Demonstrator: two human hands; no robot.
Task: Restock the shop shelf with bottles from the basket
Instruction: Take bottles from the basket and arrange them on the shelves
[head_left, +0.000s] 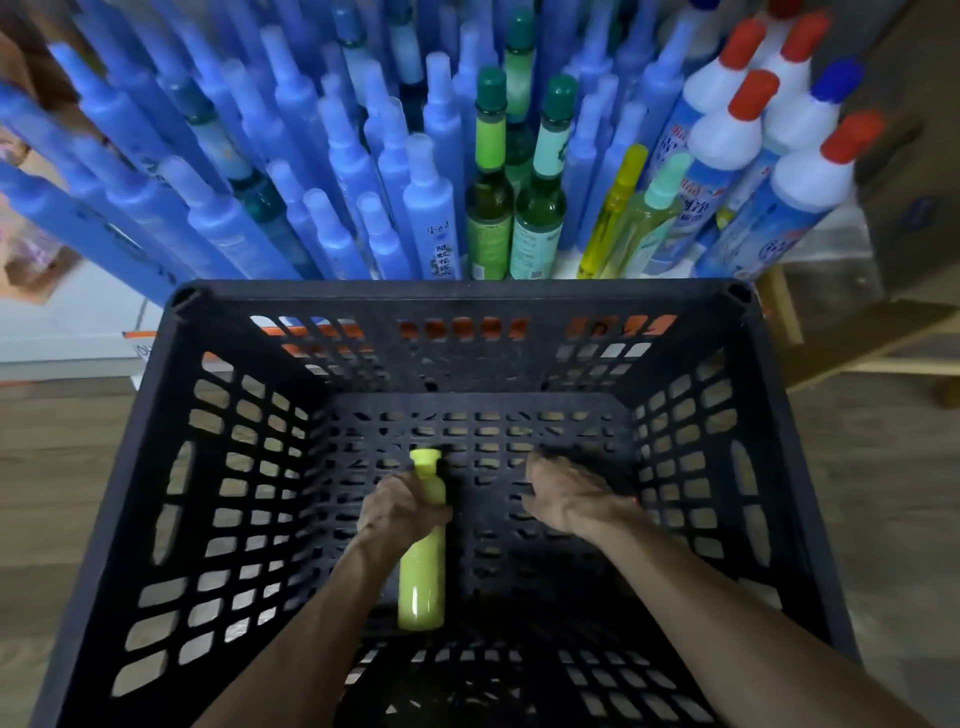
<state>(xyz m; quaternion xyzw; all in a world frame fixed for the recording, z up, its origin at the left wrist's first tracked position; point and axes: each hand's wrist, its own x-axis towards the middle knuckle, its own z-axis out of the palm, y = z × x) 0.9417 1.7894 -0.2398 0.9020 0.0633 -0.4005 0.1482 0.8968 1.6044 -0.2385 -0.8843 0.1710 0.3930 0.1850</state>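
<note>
Basket (171, 467) floor holds one yellow-green bottle (422, 577), lying near the middle. Our left hand (402, 506) wraps its neck; our right hand (563, 499) hovers beside it, loosely curled and empty. We should lift straight up, clear of the rim, then stand it at the shelf's front edge.
</note>
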